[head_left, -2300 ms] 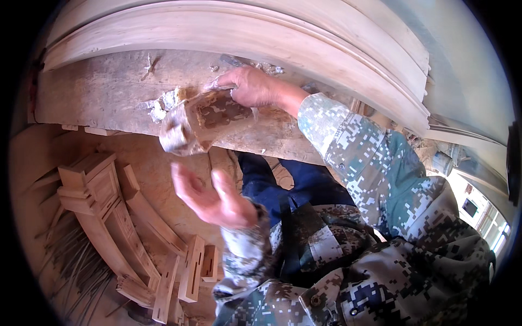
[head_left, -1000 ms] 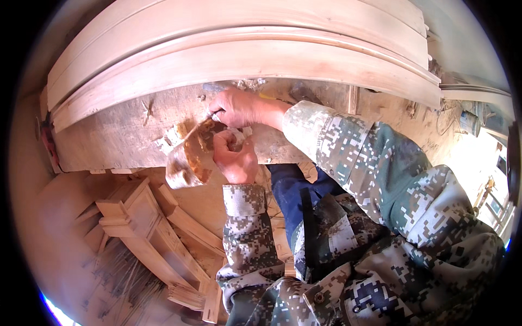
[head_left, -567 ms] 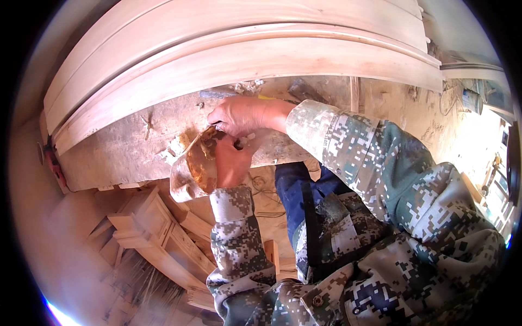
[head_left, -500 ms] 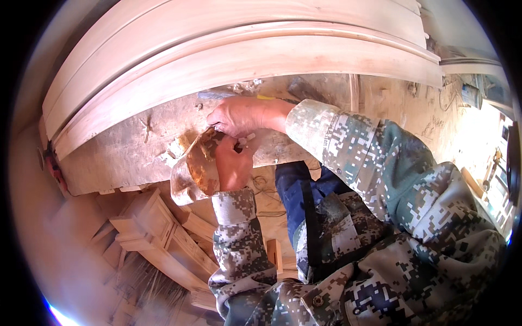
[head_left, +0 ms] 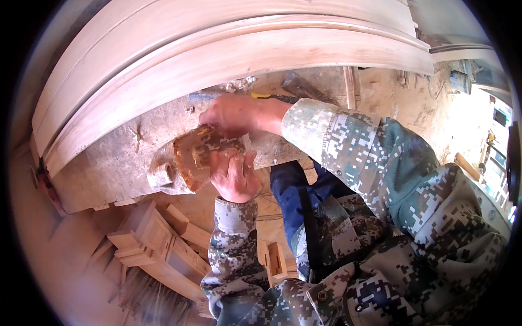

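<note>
A limp, cloth-like sheet [head_left: 190,160], pale with brown and orange stains, lies over the near edge of the worn wooden bench [head_left: 109,174]. My left hand [head_left: 235,176] has its fingers curled in on the sheet's near right edge. Just beyond it, my right hand [head_left: 232,114] is closed at the sheet's far edge, its fingertips blurred and partly hidden. Between the two hands the sheet is stretched out, and its left end is rolled over. Behind my right hand lies a tool with a yellow and black handle [head_left: 261,96].
Long pale moulded boards [head_left: 228,57] stretch across the far side of the bench. A red-handled tool [head_left: 46,185] is at the bench's left end. Below left stands a pale wooden piece of furniture [head_left: 157,250]. Small wooden blocks [head_left: 276,259] lie near my legs.
My left hand has turned and moved nearer to me, away from the right. The bunched sheet is spread flatter, showing more of its stained face. The view has shifted slightly.
</note>
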The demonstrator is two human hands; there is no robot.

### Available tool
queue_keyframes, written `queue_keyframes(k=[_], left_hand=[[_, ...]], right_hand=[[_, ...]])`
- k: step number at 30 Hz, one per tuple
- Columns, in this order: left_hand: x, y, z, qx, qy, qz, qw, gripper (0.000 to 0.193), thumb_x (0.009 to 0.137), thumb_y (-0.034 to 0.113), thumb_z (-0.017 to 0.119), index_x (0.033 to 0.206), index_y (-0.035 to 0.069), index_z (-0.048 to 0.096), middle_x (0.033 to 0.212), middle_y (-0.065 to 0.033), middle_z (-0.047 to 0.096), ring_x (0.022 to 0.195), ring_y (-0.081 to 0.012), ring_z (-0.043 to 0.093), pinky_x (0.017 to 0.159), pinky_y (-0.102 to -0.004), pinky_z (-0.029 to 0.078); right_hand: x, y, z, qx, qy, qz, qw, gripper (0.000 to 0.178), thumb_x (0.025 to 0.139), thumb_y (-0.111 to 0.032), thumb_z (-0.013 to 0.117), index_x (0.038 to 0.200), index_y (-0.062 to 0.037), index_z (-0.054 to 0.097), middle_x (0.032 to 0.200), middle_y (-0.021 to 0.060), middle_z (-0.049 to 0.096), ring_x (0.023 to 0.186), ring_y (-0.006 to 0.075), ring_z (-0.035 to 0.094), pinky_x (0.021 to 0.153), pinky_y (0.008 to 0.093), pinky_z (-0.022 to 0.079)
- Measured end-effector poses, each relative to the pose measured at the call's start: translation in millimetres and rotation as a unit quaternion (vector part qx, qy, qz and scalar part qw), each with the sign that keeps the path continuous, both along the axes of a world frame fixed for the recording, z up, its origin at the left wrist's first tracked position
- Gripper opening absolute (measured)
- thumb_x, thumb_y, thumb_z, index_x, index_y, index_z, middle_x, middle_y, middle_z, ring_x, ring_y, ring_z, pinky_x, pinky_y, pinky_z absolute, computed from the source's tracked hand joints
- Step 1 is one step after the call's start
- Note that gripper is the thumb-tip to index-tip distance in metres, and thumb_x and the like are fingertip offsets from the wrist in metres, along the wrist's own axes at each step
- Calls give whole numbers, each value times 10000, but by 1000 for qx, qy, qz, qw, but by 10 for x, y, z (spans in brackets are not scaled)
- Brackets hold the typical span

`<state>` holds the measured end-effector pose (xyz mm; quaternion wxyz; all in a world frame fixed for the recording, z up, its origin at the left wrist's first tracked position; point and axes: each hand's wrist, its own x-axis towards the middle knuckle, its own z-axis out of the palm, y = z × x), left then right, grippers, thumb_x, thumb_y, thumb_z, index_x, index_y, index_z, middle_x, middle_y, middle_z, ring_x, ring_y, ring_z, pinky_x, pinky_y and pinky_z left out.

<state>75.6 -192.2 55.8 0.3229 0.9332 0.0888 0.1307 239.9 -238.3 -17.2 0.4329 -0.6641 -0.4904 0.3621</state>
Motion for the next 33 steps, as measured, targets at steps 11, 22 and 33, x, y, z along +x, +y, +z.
queue_keyframes(k=[11, 22, 33], left_hand=[[-169, -270, -134, -238, -8, 183, 954, 148, 847, -77, 771, 900, -19, 646, 1126, -155, 717, 993, -231, 664, 853, -345, 554], [56, -471, 126, -405, 55, 388, 826, 116, 833, -69, 730, 934, -21, 700, 915, -75, 716, 892, -158, 666, 836, -299, 533], [291, -115, 311, -152, 219, 200, 943, 406, 857, 218, 713, 1201, 5, 698, 1245, -268, 664, 1242, -469, 562, 997, -534, 515]], right_hand=[[-59, -337, 379, -108, 261, -155, 947, 564, 825, -70, 688, 1369, 52, 605, 1332, 254, 677, 1246, 330, 660, 1056, 362, 512], [-19, -492, 746, -117, 184, -134, 967, 781, 734, -128, 695, 1481, 31, 529, 913, 132, 736, 745, 141, 636, 779, 293, 540], [105, -316, 878, -141, 136, -68, 978, 807, 684, -123, 711, 1467, 8, 562, 883, 193, 756, 735, 185, 685, 738, 318, 556]])
